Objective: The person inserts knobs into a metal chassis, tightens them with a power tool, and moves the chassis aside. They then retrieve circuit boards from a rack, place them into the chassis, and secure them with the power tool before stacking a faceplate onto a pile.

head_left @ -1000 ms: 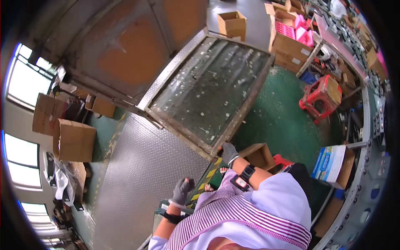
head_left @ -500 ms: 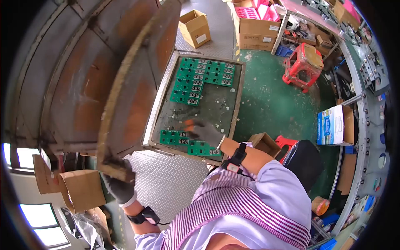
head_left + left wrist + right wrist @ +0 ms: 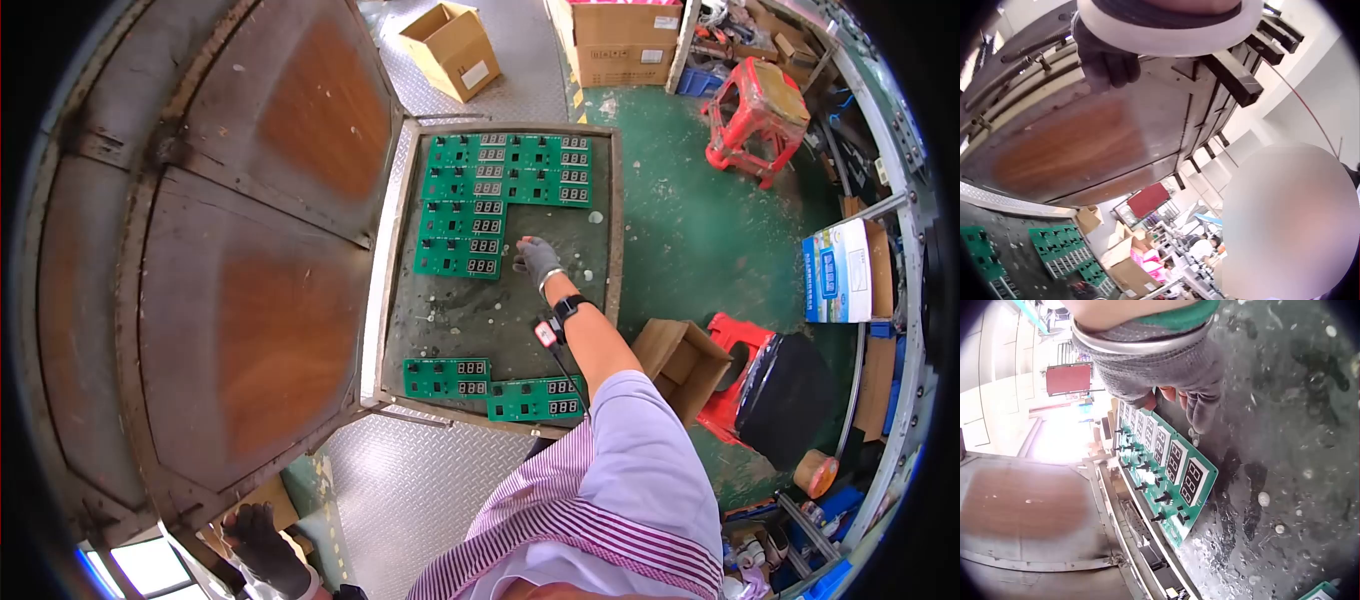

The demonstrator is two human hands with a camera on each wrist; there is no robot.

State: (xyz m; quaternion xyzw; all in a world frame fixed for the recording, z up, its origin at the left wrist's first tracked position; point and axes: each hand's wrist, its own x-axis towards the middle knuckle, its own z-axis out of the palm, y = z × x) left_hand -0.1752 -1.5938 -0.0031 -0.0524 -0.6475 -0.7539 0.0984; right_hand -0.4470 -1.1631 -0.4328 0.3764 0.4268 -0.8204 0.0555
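My right hand [image 3: 537, 258], in a grey glove with bare fingertips, hovers with loosely bent fingers over the dark bed [image 3: 535, 318]. In the right wrist view its fingertips come close to the edge of a green circuit board [image 3: 1175, 469], and nothing shows between them. Rows of boards with digit displays [image 3: 460, 222] lie toward the bed's far end; more boards [image 3: 445, 378] lie along the near edge. At the lower left, my gloved left hand [image 3: 262, 548] is beside the raised metal lid [image 3: 300, 350]. In the left wrist view, its loose fingers [image 3: 1117, 70] overlap the lid.
A red stool [image 3: 758, 120] stands at the upper right. An open carton [image 3: 680, 365] and a black-covered red stool [image 3: 800, 400] are right of the bed. Another carton [image 3: 450, 50] sits beyond it. A metal rack [image 3: 905, 230] runs along the right edge.
Circuit boards show on the bed that was bare one second ago. Since half a second ago, the lid has swung farther left and the right hand has moved from the near boards toward the far rows.
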